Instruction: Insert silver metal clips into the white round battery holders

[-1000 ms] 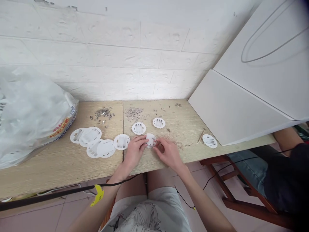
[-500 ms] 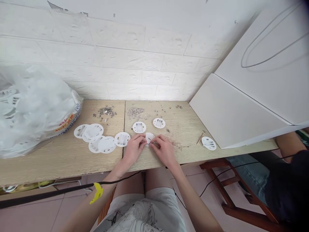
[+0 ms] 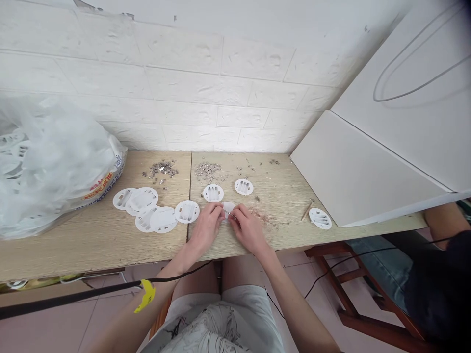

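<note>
A round white plastic plate [image 3: 228, 207] lies between my hands on the table, largely covered by my fingers. My right hand [image 3: 249, 229] is closed around a thin metal tool [image 3: 229, 214], whose exact kind is too small to tell. The tool slants across the plate, its far end reaching the fingertips of my left hand [image 3: 206, 226]. Those left fingers are pinched together at the plate's left edge, and what they grip is hidden. Just beyond are two slotted white discs [image 3: 213, 193] and a pile of small metal pieces [image 3: 207, 171].
Several overlapping white discs [image 3: 163, 220] lie to the left, near a darker heap of metal parts [image 3: 164, 169]. A full plastic bag [image 3: 55, 166] stands far left. At right are another disc [image 3: 320, 218], a small stick [image 3: 306, 211], a large white box [image 3: 368, 171] and a person's arm [image 3: 447, 223].
My left fingertips have moved slightly right and closed in by the tool's far end. The tool has shifted a little, and the plate between my hands looks flatter. The view has shifted slightly.
</note>
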`<act>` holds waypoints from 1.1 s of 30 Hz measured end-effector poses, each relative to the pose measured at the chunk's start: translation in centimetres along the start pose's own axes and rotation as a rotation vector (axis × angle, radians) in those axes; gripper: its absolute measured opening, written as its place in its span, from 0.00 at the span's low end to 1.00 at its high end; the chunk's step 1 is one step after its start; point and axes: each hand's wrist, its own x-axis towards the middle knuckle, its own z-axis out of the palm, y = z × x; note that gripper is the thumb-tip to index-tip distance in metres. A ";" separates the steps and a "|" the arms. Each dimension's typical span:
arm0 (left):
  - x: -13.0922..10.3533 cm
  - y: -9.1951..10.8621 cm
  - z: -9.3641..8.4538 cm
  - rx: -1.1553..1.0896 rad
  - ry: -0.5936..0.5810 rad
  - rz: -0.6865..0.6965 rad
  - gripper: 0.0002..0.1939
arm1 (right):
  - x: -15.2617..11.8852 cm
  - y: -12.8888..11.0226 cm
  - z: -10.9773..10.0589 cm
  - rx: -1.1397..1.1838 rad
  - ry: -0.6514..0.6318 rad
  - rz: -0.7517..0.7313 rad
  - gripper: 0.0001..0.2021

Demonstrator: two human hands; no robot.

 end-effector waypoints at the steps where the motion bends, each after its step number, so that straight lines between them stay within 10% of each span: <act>1: 0.1 -0.1 -0.1 -0.036 -0.011 -0.012 0.08 | -0.2 0.2 -0.2 0.017 -0.004 0.000 0.08; 13: 3.4 1.0 -2.9 -0.582 -0.169 -0.424 0.12 | 0.6 0.0 -2.5 0.322 0.252 0.239 0.10; 33: 2.4 -0.2 0.0 -0.306 -0.131 -0.310 0.10 | 0.9 0.9 0.1 0.273 0.159 0.471 0.12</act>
